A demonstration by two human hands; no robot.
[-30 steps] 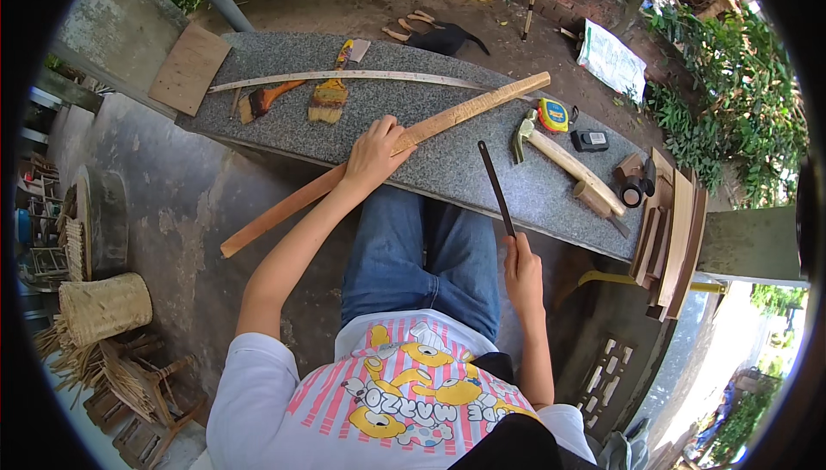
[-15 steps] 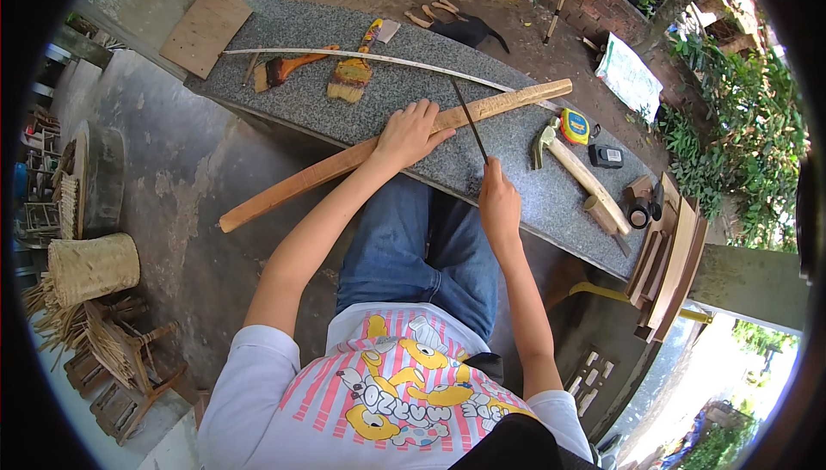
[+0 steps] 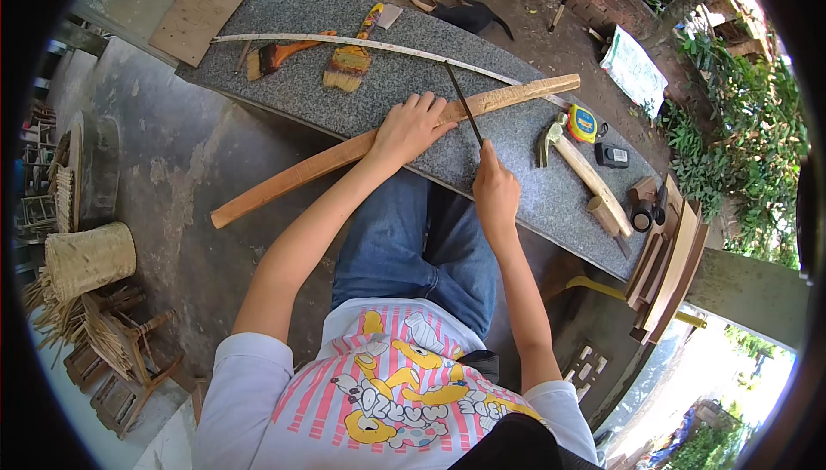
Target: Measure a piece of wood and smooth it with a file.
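Observation:
A long strip of wood (image 3: 301, 181) lies slantwise over the bench, its left end sticking out past the near edge. My left hand (image 3: 409, 130) presses down on its middle, fingers over the top and thumb along the near side. In my closed right hand (image 3: 496, 190) is a long, thin, dark blade (image 3: 460, 92), its grip hidden in the fist. This blade crosses the strip just right of my left hand, its tip pointing away from me. Seen this narrow, it could be a saw or a file; I cannot tell which.
On the grey stone bench (image 3: 301, 18) lie a metal rule (image 3: 370, 43), two paintbrushes (image 3: 348, 66), a hammer (image 3: 589, 179), a tape measure (image 3: 582, 123) and a small black box (image 3: 611, 155). Wood boards (image 3: 671, 272) stand at its right end. A woven basket (image 3: 90, 255) is at left.
My right hand and the blade have slid slightly forward, away from me, across the wood strip. My left hand stays on the strip. The whole view has shifted a little.

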